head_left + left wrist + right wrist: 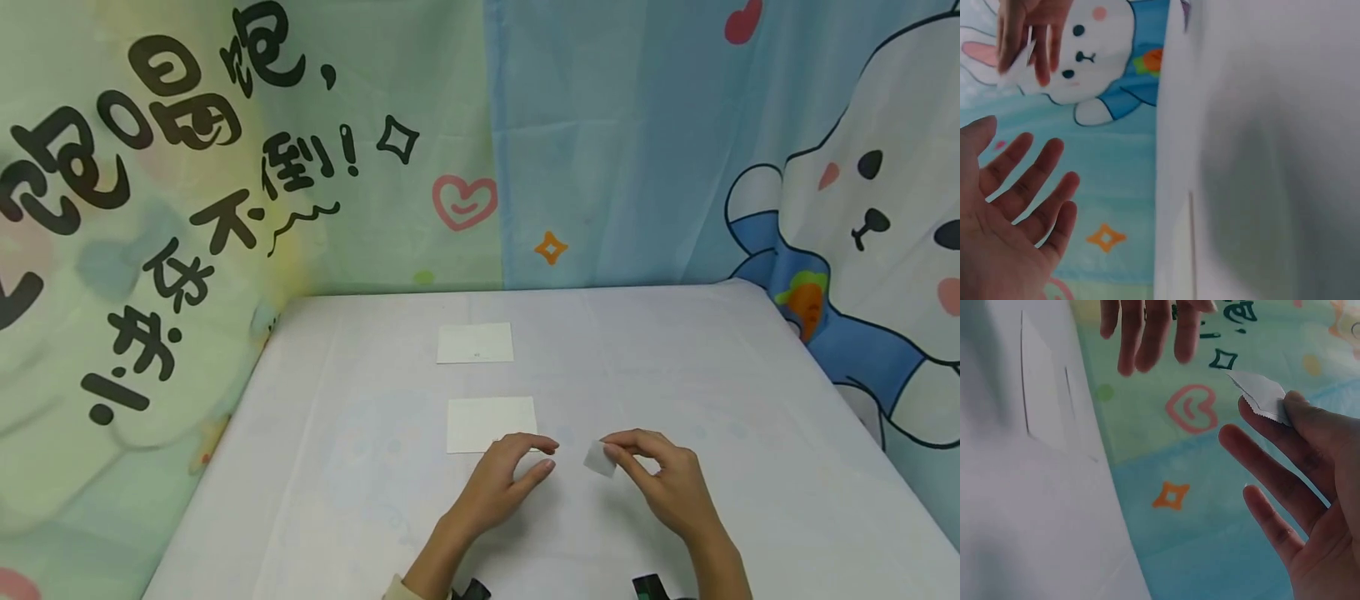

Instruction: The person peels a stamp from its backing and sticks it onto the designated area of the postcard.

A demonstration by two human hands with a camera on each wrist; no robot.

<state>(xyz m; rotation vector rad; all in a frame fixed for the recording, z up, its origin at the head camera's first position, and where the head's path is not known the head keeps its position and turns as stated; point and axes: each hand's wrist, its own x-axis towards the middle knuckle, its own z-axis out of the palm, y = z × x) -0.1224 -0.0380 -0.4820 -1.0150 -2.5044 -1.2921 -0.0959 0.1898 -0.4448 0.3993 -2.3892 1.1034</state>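
Between thumb and index finger, my right hand [667,479] pinches a small white piece with a zigzag edge [597,459]. In the right wrist view this thin piece [1265,395] looks folded or layered; whether it is tape or a small packet I cannot tell. Its other fingers are spread apart. My left hand [504,477] hovers to the left with nothing in it, its fingers loosely spread in the left wrist view. Just behind the left hand, a white rectangular card [487,421] lies flat, its lower right corner partly hidden by the fingers.
Farther back on the white-covered table [360,500] lies a second white card [476,343], with a tiny mark near its front edge. A printed curtain [600,167] hangs behind and beside the table.
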